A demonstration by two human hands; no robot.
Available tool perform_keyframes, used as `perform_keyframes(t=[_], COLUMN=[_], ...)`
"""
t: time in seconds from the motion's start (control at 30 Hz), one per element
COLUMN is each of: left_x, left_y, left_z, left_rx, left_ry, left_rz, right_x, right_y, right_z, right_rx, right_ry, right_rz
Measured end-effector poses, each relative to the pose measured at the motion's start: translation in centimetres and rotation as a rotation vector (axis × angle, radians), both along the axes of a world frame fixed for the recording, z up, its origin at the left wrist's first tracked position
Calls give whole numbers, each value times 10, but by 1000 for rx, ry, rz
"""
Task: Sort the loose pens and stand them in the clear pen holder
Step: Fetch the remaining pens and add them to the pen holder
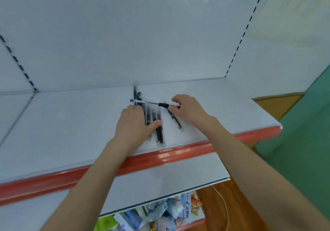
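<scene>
Both forearms reach up and away from the near edge over a white shelf [71, 120] whose front carries a red strip [160, 156]. The left hand [135, 123] lies palm down on the shelf, fingers straight and pointing to the far side. Its thumb stretches right across a bundle of black pens [159, 130], which lie side by side running near to far; the hand presses flat on them rather than curling round them. The far ends of some of these pens poke out beyond the fingertips toward the back panel. The right hand [189, 110] sits just right of the bundle with the wrist bent left. Its thumb and curled fingers pinch the right end of 1 held pen [149, 102]. That pen runs left to right, crossing over the far part of the bundle, with its free end just past the left hand's fingertips. Motion blur hides whether it touches the pens under it. Under the right hand, 1 lone pen [175, 121] lies slanted on the shelf, apart from the bundle. Below the near edge, colourful packets [169, 211] fill a lower shelf.
</scene>
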State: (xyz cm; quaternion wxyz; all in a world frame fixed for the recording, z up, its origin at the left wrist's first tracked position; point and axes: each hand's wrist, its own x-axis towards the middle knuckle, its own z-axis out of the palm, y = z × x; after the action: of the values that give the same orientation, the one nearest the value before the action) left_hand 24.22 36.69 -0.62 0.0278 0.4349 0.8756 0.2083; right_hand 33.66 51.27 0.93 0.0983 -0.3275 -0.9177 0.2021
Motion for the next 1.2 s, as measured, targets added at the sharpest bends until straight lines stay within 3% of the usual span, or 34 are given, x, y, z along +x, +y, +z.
perform_keyframes(t=[0.13,0.23,0.5,0.7,0.83,1.0,1.2], left_x=[-2,7,19,-5,-19,-32,-39], left_y=[17,26,41,54,62,64,65], left_z=[1,3,5,0,4,7,11], left_rx=[-21,-34,-45,-76,-109,-144,-183], left_ry=[-35,-60,-5,72,98,51,21], left_rz=[95,184,316,379,398,383,338], right_x=[-13,-8,8,16,19,5,-21], right_y=[19,33,65,69,74,72,46], right_z=[0,6,1,11,21,18,8], right_rx=[31,22,-117,-583,-855,-730,-211], right_ry=[26,153,354,713,831,687,-4], right_rz=[99,79,90,-14,-52,-42,185])
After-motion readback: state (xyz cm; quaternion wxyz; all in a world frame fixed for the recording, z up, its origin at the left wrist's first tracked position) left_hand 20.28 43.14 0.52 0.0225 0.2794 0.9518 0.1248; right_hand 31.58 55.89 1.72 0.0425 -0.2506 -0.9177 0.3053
